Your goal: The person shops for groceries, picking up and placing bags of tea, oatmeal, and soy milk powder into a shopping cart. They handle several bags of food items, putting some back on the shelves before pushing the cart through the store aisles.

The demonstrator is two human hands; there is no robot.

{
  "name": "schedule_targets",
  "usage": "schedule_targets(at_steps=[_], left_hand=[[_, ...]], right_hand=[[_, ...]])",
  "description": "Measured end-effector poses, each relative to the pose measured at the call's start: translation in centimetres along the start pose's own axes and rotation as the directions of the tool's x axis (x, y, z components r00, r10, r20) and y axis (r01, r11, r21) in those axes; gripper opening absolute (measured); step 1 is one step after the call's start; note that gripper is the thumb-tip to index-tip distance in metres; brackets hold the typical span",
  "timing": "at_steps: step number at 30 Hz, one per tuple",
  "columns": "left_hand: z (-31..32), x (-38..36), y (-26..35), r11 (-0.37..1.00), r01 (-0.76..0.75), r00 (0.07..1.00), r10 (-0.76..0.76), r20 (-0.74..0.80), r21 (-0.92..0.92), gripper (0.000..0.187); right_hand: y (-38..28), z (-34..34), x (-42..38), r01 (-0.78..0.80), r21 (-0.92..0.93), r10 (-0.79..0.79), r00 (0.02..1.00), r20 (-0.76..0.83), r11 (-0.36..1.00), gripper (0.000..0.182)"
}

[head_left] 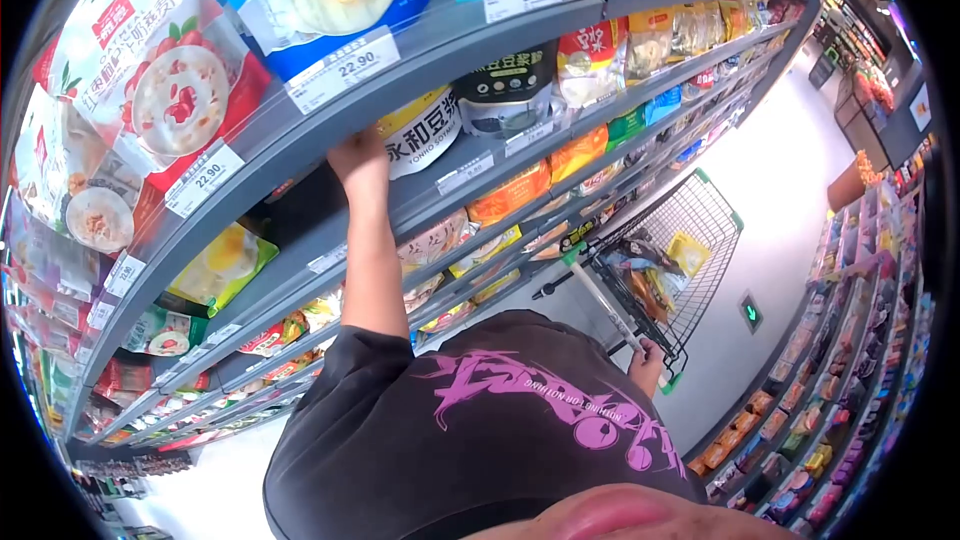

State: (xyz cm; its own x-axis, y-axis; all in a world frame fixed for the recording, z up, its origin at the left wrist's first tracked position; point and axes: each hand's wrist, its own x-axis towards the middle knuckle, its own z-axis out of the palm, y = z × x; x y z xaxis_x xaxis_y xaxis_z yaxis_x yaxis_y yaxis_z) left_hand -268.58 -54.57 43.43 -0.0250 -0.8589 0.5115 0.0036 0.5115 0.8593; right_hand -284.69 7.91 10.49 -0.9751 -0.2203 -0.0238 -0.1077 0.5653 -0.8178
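Now, at left, our left hand (360, 155) reaches under the shelf edge (470, 50) beside the soymilk pouch (422, 132); its fingers are hidden, so we cannot tell its grip. At right, our right hand (648, 365) holds the cart handle (602, 302).

The person wears a loose, faded-black short-sleeved T-shirt (480, 440) with a round neckline. Jagged purple-pink lettering sprawls across its front, with a small line reading "NOTHING OR NOTHING" over it and rounded shapes toward the right end. The forearms and hands are bare.
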Motion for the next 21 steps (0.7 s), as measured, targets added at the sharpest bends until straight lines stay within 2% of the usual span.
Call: schedule_targets(at_steps=[2, 3, 6, 9, 11, 12, 13, 14, 16, 17, 18, 20, 21], left_hand=[[-0.9, -0.3, 0.8, 0.999, 0.012, 1.000, -0.011, 0.013, -0.047, 0.038], [-1.0, -0.7, 1.3, 0.982, 0.058, 0.998, -0.056, 0.018, -0.179, 0.036], [-0.8, -0.9, 0.2, 0.959, 0.119, 0.991, -0.101, 0.085, -0.258, 0.037], [-0.5, -0.8, 0.5, 0.983, 0.182, 0.963, -0.175, 0.203, -0.017, 0.038], [-0.2, -0.9, 2.0, 0.981, 0.080, 0.968, -0.119, 0.220, 0.177, 0.038], [0.1, -1.1, 2.5, 0.962, 0.026, 0.969, -0.091, 0.229, 0.272, 0.038], [0.8, -1.6, 2.3, 0.979, -0.087, 0.996, 0.082, 0.033, 0.186, 0.037], [1.7, -2.3, 1.9, 0.968, -0.217, 0.955, 0.237, -0.178, 0.126, 0.037], [2.1, -4.7, 5.4, 0.959, -0.274, 0.902, 0.283, -0.327, 0.075, 0.040], [1.9, -6.3, 5.9, 0.975, -0.210, 0.967, 0.218, -0.135, 0.073, 0.045], [2.0, -7.2, 6.4, 0.985, -0.147, 0.988, 0.141, 0.066, 0.088, 0.050], [4.0, -7.6, 7.3, 0.982, -0.187, 0.955, 0.189, 0.228, -0.030, 0.060], [5.0, -7.2, 6.6, 0.981, -0.196, 0.941, 0.191, 0.278, -0.011, 0.068]], right_hand=[[-2.7, 0.3, -0.1, 0.037, 0.003, -0.037, 0.997, 0.064, 0.999, 0.023], [-4.1, 0.5, -0.3, 0.049, 0.001, -0.049, 0.994, 0.095, 0.999, 0.023], [-5.6, 1.0, -0.7, 0.092, -0.006, -0.090, 0.979, 0.181, 0.996, 0.022], [-5.7, 1.4, -1.3, 0.025, -0.010, -0.022, 0.965, 0.263, 1.000, 0.016], [-5.9, 1.4, -1.6, -0.033, -0.040, 0.044, 0.950, 0.310, 0.999, 0.013], [-5.1, 1.4, -1.9, 0.044, -0.023, -0.034, 0.949, 0.315, 0.999, 0.013], [-3.7, 1.5, -1.8, 0.035, -0.014, -0.028, 0.943, 0.331, 0.999, 0.014], [-2.4, 1.7, -1.9, 0.026, -0.001, -0.024, 0.937, 0.347, 1.000, 0.014], [-1.4, 1.5, -2.7, -0.011, 0.015, 0.005, 0.945, 0.328, 1.000, 0.017], [-1.4, 1.3, -3.0, -0.037, 0.017, 0.029, 0.944, 0.329, 0.999, 0.017], [-0.9, 1.3, -3.5, -0.067, 0.021, 0.056, 0.942, 0.331, 0.998, 0.017], [-0.1, 1.2, -4.6, -0.112, 0.047, 0.089, 0.935, 0.342, 0.993, 0.017], [0.3, 1.2, -5.0, -0.132, 0.060, 0.103, 0.931, 0.349, 0.989, 0.016]])
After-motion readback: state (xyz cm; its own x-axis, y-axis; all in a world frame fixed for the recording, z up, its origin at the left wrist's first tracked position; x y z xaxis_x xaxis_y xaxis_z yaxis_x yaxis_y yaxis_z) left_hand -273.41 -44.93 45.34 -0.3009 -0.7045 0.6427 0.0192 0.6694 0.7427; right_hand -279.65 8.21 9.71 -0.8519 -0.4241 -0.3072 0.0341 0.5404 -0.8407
